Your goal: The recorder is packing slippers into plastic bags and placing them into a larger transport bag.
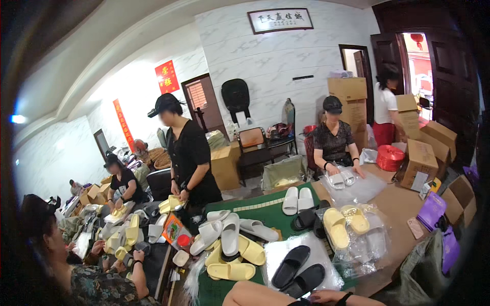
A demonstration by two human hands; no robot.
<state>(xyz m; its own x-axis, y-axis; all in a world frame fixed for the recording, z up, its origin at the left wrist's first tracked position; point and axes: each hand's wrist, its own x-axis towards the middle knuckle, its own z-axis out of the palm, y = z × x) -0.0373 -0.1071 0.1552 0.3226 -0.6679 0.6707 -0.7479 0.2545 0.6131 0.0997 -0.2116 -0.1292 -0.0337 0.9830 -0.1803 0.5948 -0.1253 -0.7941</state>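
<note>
bare forearm [265, 295] beside glossy black foam slippers [297, 270] on crinkled plastic

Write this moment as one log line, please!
right hand: bottom edge, grip unclear | nearest: black slides on clear plastic bag | left hand: not seen

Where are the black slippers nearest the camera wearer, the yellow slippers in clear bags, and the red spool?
black slippers [291, 265], head view, the left slipper's sole
yellow slippers [334, 227], head view, strap
red spool [389, 157], head view, side
</note>
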